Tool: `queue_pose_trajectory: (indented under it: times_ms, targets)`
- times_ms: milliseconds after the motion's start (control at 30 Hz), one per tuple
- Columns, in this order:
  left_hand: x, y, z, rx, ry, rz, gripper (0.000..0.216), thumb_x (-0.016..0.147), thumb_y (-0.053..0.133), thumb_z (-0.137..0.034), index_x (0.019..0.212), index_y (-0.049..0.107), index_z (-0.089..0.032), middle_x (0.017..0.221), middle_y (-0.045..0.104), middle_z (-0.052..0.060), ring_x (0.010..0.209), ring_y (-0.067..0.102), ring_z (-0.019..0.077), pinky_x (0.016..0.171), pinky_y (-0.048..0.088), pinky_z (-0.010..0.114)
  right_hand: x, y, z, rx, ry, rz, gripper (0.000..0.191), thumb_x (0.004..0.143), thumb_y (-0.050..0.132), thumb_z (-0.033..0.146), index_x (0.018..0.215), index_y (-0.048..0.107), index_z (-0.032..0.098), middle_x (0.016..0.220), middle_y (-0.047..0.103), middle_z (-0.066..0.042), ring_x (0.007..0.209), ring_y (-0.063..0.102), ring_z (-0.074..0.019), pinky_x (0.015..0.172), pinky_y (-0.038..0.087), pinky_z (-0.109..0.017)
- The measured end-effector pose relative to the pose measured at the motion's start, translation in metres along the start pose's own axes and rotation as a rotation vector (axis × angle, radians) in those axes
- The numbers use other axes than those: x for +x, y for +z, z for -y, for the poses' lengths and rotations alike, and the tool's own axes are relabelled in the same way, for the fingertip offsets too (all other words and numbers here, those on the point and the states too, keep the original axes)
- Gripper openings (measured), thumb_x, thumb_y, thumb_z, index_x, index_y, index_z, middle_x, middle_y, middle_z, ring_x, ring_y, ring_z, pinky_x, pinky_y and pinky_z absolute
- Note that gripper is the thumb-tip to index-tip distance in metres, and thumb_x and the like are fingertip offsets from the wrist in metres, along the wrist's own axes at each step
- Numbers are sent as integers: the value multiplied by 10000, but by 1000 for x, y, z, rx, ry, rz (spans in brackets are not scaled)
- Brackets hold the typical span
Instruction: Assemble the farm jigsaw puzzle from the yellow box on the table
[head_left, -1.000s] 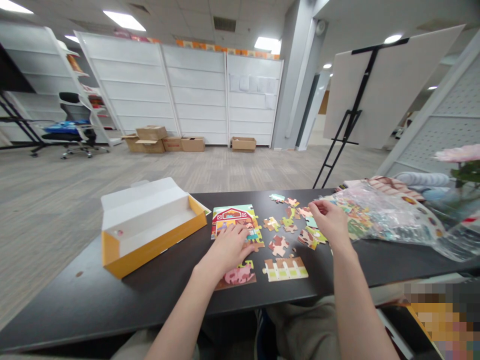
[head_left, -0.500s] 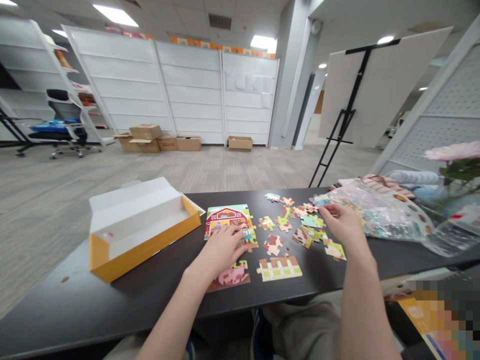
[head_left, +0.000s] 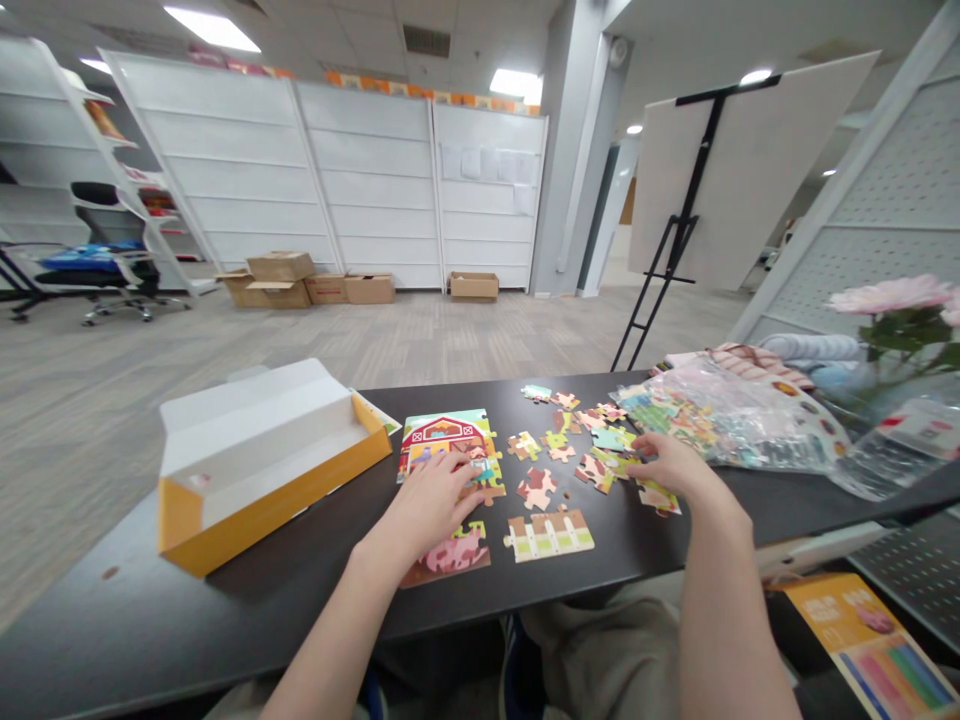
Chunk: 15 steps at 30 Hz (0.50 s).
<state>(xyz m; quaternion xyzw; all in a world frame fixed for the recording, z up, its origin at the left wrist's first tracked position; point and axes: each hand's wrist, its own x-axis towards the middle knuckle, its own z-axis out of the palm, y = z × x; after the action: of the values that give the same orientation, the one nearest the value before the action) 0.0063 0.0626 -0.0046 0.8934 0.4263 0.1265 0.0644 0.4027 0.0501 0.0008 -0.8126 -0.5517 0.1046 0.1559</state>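
Note:
On the black table [head_left: 315, 560] lies a partly joined jigsaw with a red barn [head_left: 442, 436]. My left hand [head_left: 431, 498] rests flat on its lower part, fingers spread. A pink pig section [head_left: 448, 553] lies just below that hand, and a fence section [head_left: 550, 535] to its right. Several loose pieces [head_left: 577, 440] are scattered right of the barn. My right hand [head_left: 675, 466] sits among them, fingers curled down on a green and yellow piece [head_left: 658, 496].
An open yellow and white box [head_left: 255, 465] stands at the left. A clear plastic bag of pieces [head_left: 735, 425] and a vase of pink flowers [head_left: 896, 340] are at the right. Behind the table stand an easel [head_left: 675, 240], cardboard boxes and an office chair.
My right hand has drawn back from the far pieces toward me, pulling a green and yellow piece along. My left hand has stayed on the barn section.

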Motion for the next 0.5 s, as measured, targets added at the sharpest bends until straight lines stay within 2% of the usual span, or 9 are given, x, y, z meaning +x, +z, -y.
queue_pose_trajectory:
  times_ms: [200, 367, 500]
  targets:
    - [-2, -4, -2, -7, -11, 3, 273, 988, 540, -386, 1166, 684, -237, 1324, 607, 110, 1202, 576, 305, 1035, 452, 470, -2, 1, 7, 26, -15, 31, 444, 638, 787, 298, 1058, 731, 164, 1051, 756, -124, 884, 722, -273, 734, 529, -315]
    - [-3, -2, 1, -18, -13, -16, 262, 979, 551, -394, 1131, 686, -229, 1303, 614, 111, 1209, 574, 300, 1045, 445, 461, -7, -4, 20, 89, -149, 32, 405, 688, 768, 325, 1063, 727, 177, 1095, 747, -118, 919, 706, -261, 782, 522, -316]
    - [-3, 0, 2, -6, -19, -17, 261, 974, 545, -403, 1118, 674, -228, 1296, 613, 107, 1194, 579, 298, 1033, 448, 455, -13, -4, 33, 125, -212, 106, 348, 718, 753, 362, 1009, 724, 174, 1006, 749, -100, 843, 693, -229, 746, 515, -298]
